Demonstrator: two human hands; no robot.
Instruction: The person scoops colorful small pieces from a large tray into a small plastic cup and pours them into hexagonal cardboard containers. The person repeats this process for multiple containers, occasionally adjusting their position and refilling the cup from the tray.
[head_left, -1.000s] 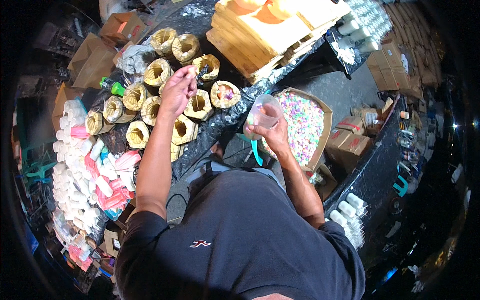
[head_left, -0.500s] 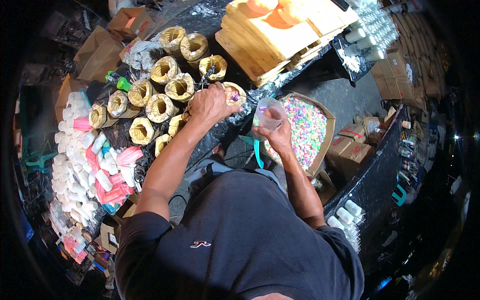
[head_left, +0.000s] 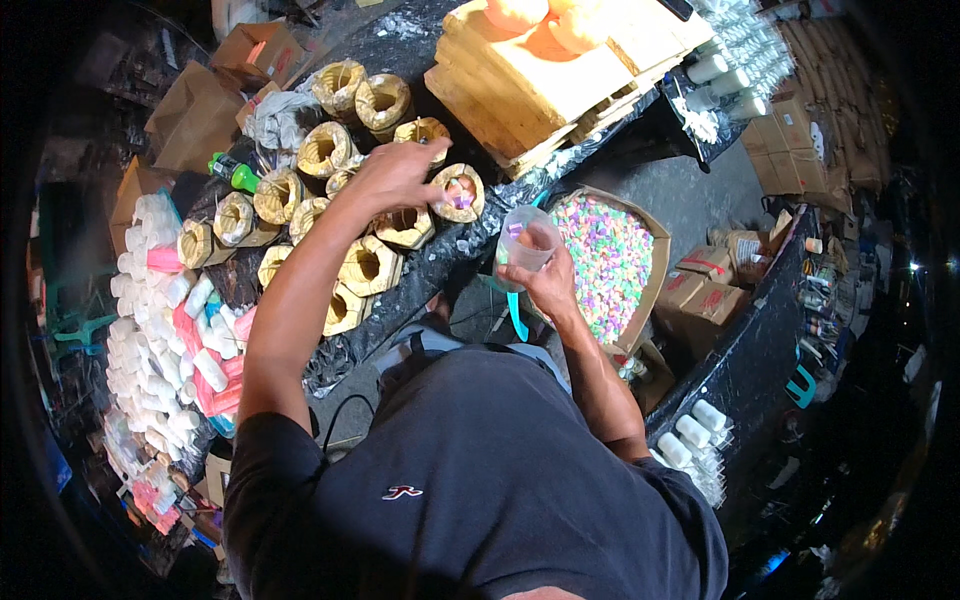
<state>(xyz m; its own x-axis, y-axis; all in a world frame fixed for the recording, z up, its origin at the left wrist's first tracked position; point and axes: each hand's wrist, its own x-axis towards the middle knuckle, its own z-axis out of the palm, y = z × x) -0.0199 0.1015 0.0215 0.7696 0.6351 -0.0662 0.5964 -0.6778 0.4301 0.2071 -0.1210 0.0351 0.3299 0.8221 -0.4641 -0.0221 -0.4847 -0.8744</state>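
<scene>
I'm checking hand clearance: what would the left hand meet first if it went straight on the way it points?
Probably the yellowish container with coloured pieces inside, just to the right of the left hand, though the hand's height above it is unclear.

A table [head_left: 472, 238] covered in glossy black sheeting bears a stack of boards [head_left: 505, 105]. Left of the boards, molds [head_left: 367, 267], yellowish and hollow, crowd together, most with their mouths up. Farther left of the boards lie a grey cloth [head_left: 281, 121] and a green bottle [head_left: 240, 176]. White flecks [head_left: 404, 24] dust the sheeting beyond the boards' left end. Right of the boards, also on black sheeting, white scraps [head_left: 698, 120] lie beside white cylinders [head_left: 731, 82].
</scene>
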